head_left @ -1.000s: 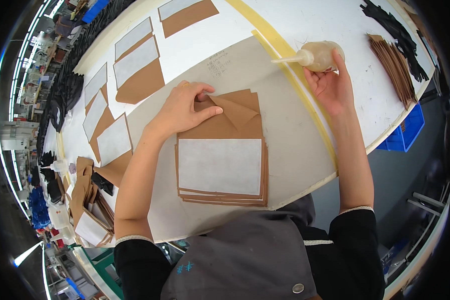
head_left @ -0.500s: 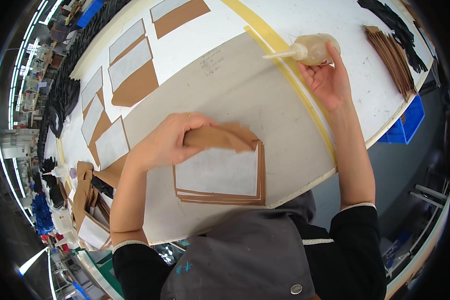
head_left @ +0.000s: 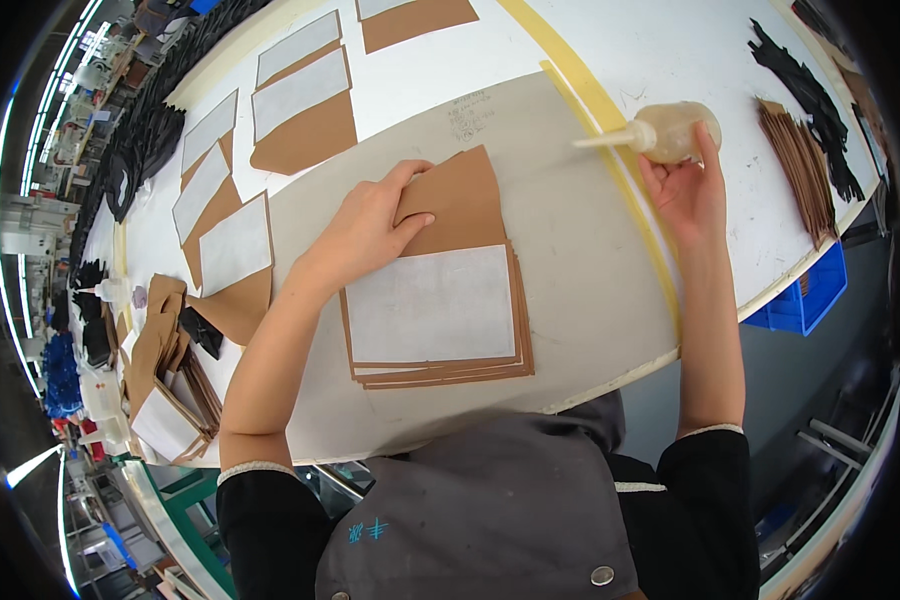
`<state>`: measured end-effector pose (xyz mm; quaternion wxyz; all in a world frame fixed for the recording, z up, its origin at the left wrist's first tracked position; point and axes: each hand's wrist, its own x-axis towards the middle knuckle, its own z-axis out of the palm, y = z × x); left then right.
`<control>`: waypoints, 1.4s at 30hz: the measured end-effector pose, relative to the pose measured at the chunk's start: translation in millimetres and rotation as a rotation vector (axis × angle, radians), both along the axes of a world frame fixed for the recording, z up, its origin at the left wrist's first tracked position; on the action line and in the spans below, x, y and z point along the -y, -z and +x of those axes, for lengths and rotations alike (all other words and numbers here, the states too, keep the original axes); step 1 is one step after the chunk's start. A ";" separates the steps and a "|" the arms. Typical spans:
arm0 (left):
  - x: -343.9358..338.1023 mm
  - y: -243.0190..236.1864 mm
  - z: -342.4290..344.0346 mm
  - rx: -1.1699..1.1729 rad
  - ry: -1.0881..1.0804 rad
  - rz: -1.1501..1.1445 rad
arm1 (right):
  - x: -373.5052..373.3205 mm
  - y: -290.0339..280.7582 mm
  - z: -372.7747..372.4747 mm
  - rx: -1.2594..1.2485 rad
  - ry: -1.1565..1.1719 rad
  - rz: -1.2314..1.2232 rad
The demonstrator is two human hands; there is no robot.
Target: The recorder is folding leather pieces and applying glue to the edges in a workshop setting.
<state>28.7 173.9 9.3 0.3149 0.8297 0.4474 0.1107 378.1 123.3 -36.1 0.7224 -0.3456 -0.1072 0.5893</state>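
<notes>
A stack of brown leather-like pieces (head_left: 526,330) lies on the grey board in front of me. The top one has a white panel (head_left: 432,305) on its near part and a bare brown far part (head_left: 460,205). My left hand (head_left: 370,222) grips the left edge of that far part, thumb on top and some fingertips hidden. In my right hand (head_left: 692,192), raised at the right, is a translucent squeeze bottle (head_left: 673,132) with pale yellowish contents. It is tilted onto its side, its long nozzle pointing left, apart from the stack.
Several similar brown-and-white pieces (head_left: 305,115) are laid out at the far left. More are heaped (head_left: 175,400) near my left arm. Yellow tape (head_left: 610,160) borders the grey board (head_left: 560,240). A brown bundle (head_left: 798,170), black strips (head_left: 805,95) and a blue crate (head_left: 810,290) are at the right.
The folded, blurred brown far part now lies spread flat away from me, with my left hand still at its edge. The bottle stays in my right hand. The view has shifted slightly.
</notes>
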 end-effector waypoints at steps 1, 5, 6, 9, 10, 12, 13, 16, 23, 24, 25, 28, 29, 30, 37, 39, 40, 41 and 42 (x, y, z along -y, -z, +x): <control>1.8 8.2 -1.4 0.008 -0.010 0.004 | 4.7 -4.4 -4.7 0.008 -0.010 0.004; 24.8 14.8 -8.9 -0.191 -0.059 0.620 | 44.5 -8.4 -21.2 0.239 0.039 0.060; 32.9 13.1 -10.3 -0.202 0.024 0.844 | 57.4 -6.5 -22.8 0.238 0.032 0.087; 58.3 23.5 -26.6 -0.137 0.231 0.637 | 87.5 -3.3 -35.9 0.273 0.101 0.052; 66.7 31.5 -30.2 -0.132 0.226 0.633 | 92.1 -2.6 -41.0 0.278 0.096 0.049; 84.6 46.4 -36.2 -0.110 0.169 0.341 | 98.9 -2.3 -50.8 0.351 0.090 0.024; 94.1 45.6 -34.4 -0.105 0.162 0.336 | 100.2 -0.7 -54.0 0.357 0.083 0.021; 118.6 40.1 -18.8 -0.184 0.090 0.260 | 100.3 2.2 -61.8 0.387 0.095 -0.030; 98.4 32.9 -4.4 0.031 0.234 0.383 | 101.4 7.1 -69.3 0.551 0.064 -0.051; 97.6 37.2 -1.3 0.038 0.259 0.329 | 99.6 6.1 -71.8 0.566 0.067 -0.051; 97.2 41.2 1.0 0.045 0.284 0.275 | 97.6 4.3 -74.5 0.575 0.059 -0.049; 99.1 45.6 0.4 0.067 0.260 0.277 | 95.4 2.8 -76.0 0.612 0.088 -0.090; 99.1 46.1 -0.5 0.072 0.262 0.265 | 95.5 5.5 -72.9 0.652 0.086 -0.074; 99.3 46.3 -0.7 0.077 0.257 0.262 | 95.4 6.7 -70.9 0.690 0.081 -0.058; 98.0 46.6 -0.9 0.102 0.255 0.233 | 85.0 -1.7 -78.8 0.705 0.114 -0.016; 98.0 46.7 -0.7 0.098 0.257 0.226 | 84.6 -1.1 -78.0 0.727 0.099 0.015; 97.9 46.6 -0.7 0.095 0.259 0.226 | 84.7 -0.7 -77.8 0.729 0.097 0.013; 97.9 46.5 -0.6 0.092 0.260 0.225 | 84.8 -0.2 -77.6 0.750 0.104 0.014; 97.8 46.4 -0.5 0.093 0.260 0.224 | 84.9 0.1 -77.3 0.770 0.112 0.015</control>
